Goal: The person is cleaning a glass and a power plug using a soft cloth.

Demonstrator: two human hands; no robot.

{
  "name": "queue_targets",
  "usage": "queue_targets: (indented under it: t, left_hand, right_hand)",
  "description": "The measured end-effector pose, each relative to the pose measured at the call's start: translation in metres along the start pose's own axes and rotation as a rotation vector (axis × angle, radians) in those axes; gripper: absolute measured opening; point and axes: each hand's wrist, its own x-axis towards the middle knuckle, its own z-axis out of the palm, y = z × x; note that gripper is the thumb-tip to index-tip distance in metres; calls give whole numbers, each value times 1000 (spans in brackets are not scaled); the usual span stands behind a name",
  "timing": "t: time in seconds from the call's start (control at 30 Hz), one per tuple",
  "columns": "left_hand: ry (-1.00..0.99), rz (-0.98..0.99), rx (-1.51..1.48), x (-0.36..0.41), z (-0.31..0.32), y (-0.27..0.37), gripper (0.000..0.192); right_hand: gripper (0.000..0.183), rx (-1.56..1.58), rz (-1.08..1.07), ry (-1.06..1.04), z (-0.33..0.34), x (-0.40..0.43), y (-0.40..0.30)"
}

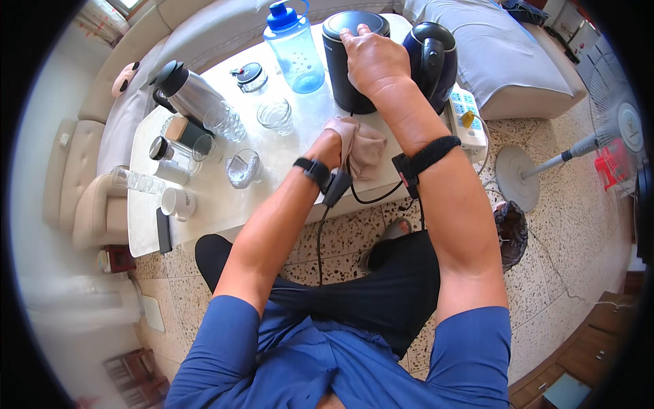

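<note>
My left hand point(327, 149) is closed on a crumpled pinkish-beige cloth point(367, 145) over the near part of the white table point(286, 191). Beyond it, my right hand point(379, 64) grips the upper part of a black cylindrical canister point(341, 76), with two fingertips lying on its dark lid point(352, 23). The thumb is hidden behind the hand. A dark electric kettle point(434, 56) stands close to the right of that hand, its handle towards me. On the canister's left stands a blue translucent water bottle point(296, 56) with a blue cap.
A steel vacuum jug point(191, 89), a lidded glass jar point(252, 79), several drinking glasses point(276, 116) and a white mug point(178, 203) occupy the table's left side. A power strip point(467, 122) sits at the right edge. Beyond are a floor fan point(516, 176) and a lined bin point(511, 237).
</note>
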Motion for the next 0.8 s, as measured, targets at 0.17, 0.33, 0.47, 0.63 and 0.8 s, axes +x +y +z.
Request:
queue_targets:
  t: [0.17,0.33,0.47,0.63,0.8]
  left_hand:
    - [-137,249,-472,-107,23,-39,27]
    - [-111,112,-635,-167,-7,-120,36]
    - [-218,25,-807,-206,-22,-120,33]
    - [-388,122,-815,-186,-42,-148,45]
    - [-500,67,-677,-187,-60,-128,39]
  right_hand:
    - [50,-3,-3,1,1,2,3]
    - [52,-13,1,13,0,2,0]
    - [57,-49,-22,47,3,-1,6]
    - [54,167,-49,113,-1,-49,-8]
    - [34,666,17,-357,5,-172,-31]
